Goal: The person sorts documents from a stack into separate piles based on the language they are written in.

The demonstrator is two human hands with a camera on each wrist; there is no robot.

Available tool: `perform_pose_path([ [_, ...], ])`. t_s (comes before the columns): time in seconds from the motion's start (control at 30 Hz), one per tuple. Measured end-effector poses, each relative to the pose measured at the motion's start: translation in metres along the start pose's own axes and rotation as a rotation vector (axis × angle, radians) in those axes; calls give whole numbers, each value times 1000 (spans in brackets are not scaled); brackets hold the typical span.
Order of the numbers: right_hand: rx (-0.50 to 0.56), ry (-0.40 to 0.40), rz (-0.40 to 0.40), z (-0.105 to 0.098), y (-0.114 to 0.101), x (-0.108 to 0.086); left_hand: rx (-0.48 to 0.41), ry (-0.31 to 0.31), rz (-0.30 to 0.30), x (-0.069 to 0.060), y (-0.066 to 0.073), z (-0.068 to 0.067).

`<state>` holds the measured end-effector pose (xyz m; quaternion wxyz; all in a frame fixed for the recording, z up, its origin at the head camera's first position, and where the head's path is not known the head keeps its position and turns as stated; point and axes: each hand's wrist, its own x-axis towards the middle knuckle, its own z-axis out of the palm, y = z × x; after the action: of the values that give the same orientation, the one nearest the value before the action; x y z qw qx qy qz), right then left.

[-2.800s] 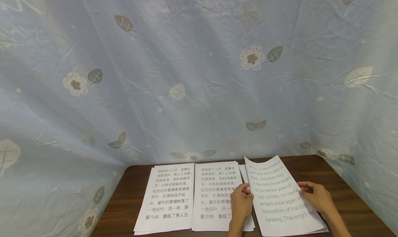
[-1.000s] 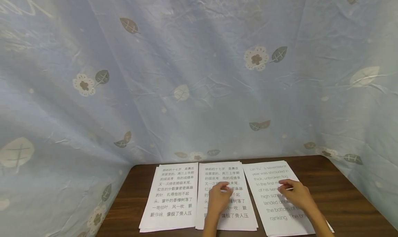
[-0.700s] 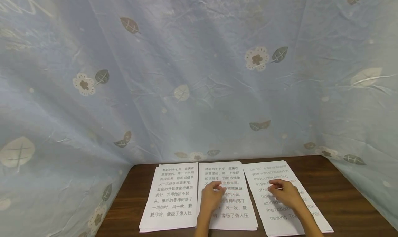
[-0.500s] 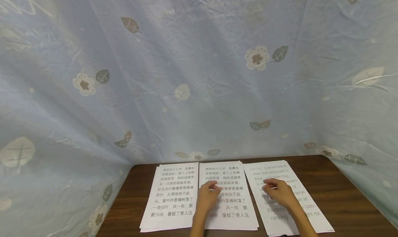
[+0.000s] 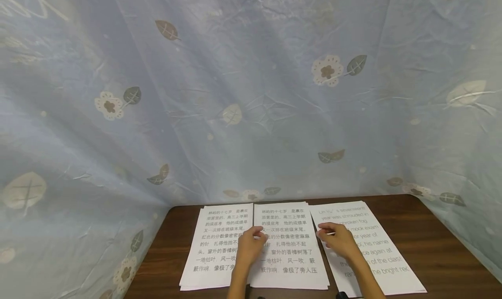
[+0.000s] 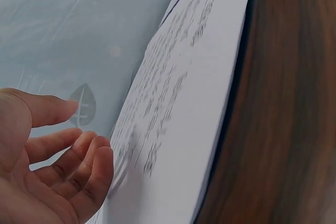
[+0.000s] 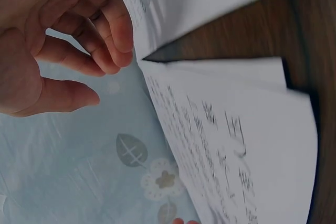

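Observation:
Three stacks of printed paper lie side by side in the head view. The left stack (image 5: 211, 279) and the middle stack (image 5: 292, 259) carry Chinese text, while the right stack (image 5: 386, 257) shows large English text. My left hand (image 5: 250, 246) is over the border between the left and middle stacks, its fingers loosely curled around nothing. Over the left part of the English stack is my right hand (image 5: 341, 242), thumb and fingers apart. Both wrist views show the left hand (image 6: 58, 166) and right hand (image 7: 73, 45) holding nothing, raised above the paper.
A dark brown wooden table (image 5: 443, 242) bears the stacks. Behind it and along its sides hangs a pale blue cloth (image 5: 270, 159) printed with leaves and flowers. A wedge of bare wood (image 7: 231, 40) separates two stacks in the right wrist view.
Earlier, both hands held the English paper by its sides, partly lifted. It now lies flat, released. Both hands have since drifted left, and the stacks stay in place.

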<state>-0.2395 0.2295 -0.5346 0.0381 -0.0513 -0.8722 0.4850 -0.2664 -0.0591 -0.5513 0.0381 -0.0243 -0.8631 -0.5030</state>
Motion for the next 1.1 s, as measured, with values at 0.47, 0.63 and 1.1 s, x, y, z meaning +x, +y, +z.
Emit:
perform_pose_path([
  [0.47,28,-18,-4,19,-16,0,54,28,-26,5,-18,-25],
  [0.63,-57,14,-2,16,-10,0,68,21,-16,6,-23,-28],
  [1.1,-213,32,-8,23,5,6,133,0,15,7,-26,-24],
])
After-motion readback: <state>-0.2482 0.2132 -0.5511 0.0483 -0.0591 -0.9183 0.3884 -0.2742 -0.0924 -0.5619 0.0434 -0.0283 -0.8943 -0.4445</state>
